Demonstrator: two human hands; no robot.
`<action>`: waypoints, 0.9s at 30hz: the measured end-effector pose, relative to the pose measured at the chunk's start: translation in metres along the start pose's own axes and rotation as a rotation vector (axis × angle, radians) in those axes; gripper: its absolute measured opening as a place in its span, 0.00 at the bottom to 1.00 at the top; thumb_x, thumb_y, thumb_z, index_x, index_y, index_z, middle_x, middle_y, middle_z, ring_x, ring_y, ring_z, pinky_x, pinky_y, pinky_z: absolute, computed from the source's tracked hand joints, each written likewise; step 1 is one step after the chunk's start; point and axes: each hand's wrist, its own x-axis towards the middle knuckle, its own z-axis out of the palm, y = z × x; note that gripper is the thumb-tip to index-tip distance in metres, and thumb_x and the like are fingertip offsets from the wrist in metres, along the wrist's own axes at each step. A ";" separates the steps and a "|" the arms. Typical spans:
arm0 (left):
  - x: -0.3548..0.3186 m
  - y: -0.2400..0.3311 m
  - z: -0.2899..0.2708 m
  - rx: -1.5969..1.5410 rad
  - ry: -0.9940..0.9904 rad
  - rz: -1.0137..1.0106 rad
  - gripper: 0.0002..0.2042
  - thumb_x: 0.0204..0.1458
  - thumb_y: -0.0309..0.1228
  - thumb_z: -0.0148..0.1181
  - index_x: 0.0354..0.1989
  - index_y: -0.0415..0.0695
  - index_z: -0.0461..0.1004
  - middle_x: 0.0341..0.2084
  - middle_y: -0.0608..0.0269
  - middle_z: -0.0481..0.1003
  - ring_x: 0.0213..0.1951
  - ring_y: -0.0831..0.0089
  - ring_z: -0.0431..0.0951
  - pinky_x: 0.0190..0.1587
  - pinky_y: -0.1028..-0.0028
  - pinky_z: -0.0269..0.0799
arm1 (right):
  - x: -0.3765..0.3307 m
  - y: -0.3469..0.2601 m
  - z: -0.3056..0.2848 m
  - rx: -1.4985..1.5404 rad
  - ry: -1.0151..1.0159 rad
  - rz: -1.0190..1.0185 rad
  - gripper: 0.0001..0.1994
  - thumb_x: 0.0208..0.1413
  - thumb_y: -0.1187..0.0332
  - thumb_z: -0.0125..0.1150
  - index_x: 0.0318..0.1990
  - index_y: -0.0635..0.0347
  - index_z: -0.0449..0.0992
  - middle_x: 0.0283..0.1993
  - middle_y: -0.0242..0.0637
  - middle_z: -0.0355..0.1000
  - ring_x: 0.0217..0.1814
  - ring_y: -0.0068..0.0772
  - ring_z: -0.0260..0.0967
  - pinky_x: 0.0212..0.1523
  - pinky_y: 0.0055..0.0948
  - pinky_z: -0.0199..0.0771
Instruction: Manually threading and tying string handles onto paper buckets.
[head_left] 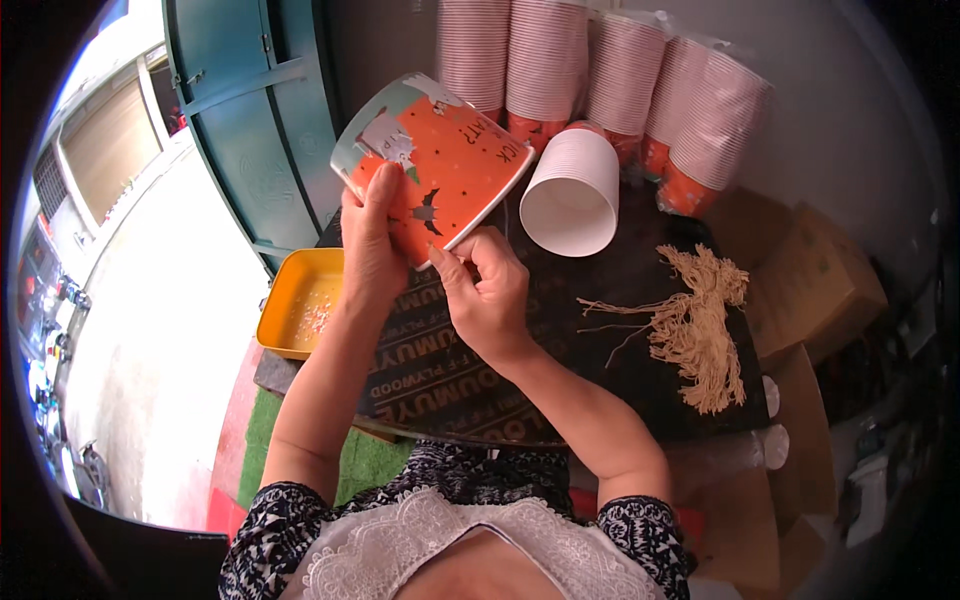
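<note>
An orange paper bucket (pixel 455 165) with a pale green band, ghost and bat pictures and a white rim is held up tilted over the table. My left hand (pixel 370 235) grips it from the left, thumb on the printed side and the other fingers hidden behind it. At its lower corner my right hand (pixel 487 295) is closed, thumb and fingertips pinching the white rim. Whether anything small is between those fingertips cannot be seen. Just beyond lies a nested stack of white paper buckets (pixel 580 180), its open mouth toward me.
Plastic-wrapped bucket stacks (pixel 545 60) stand along the back of the dark plywood table (pixel 450 385). A bundle of beige strings (pixel 700 320) lies at right, with cardboard boxes (pixel 820 280) beyond. A yellow tray (pixel 285 290) holding small bits sits at left, near a teal metal door (pixel 235 130).
</note>
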 end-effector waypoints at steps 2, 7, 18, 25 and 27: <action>0.004 -0.002 -0.003 0.118 0.038 0.059 0.26 0.54 0.43 0.61 0.53 0.39 0.60 0.43 0.55 0.72 0.42 0.70 0.76 0.44 0.69 0.77 | 0.001 0.003 0.002 -0.113 0.063 -0.037 0.10 0.52 0.74 0.65 0.25 0.64 0.68 0.23 0.37 0.66 0.26 0.35 0.63 0.28 0.31 0.64; 0.007 0.007 -0.004 0.229 0.078 0.041 0.27 0.56 0.45 0.57 0.55 0.38 0.61 0.47 0.53 0.72 0.46 0.67 0.77 0.49 0.67 0.76 | 0.006 0.000 -0.002 -0.246 0.051 -0.134 0.09 0.51 0.72 0.66 0.26 0.63 0.70 0.24 0.37 0.67 0.27 0.39 0.64 0.29 0.34 0.65; -0.009 0.037 0.008 -0.057 -0.087 -0.247 0.30 0.55 0.46 0.59 0.57 0.35 0.61 0.49 0.51 0.72 0.48 0.64 0.76 0.53 0.65 0.73 | 0.011 0.083 -0.052 -0.204 0.133 0.148 0.08 0.58 0.72 0.56 0.42 0.67 0.72 0.33 0.33 0.70 0.33 0.20 0.65 0.36 0.21 0.66; -0.026 0.037 0.015 -0.001 -0.128 -0.230 0.29 0.55 0.46 0.59 0.55 0.35 0.63 0.47 0.53 0.73 0.47 0.67 0.77 0.52 0.67 0.73 | 0.019 0.081 -0.043 -0.224 0.068 0.262 0.11 0.57 0.65 0.59 0.29 0.64 0.71 0.26 0.39 0.65 0.28 0.39 0.64 0.31 0.38 0.63; -0.027 0.035 0.014 0.029 -0.140 -0.215 0.28 0.55 0.46 0.58 0.55 0.36 0.63 0.47 0.54 0.74 0.47 0.68 0.77 0.52 0.68 0.73 | 0.017 0.087 -0.043 -0.247 0.101 0.247 0.11 0.57 0.65 0.59 0.28 0.64 0.71 0.24 0.38 0.65 0.28 0.40 0.64 0.30 0.39 0.63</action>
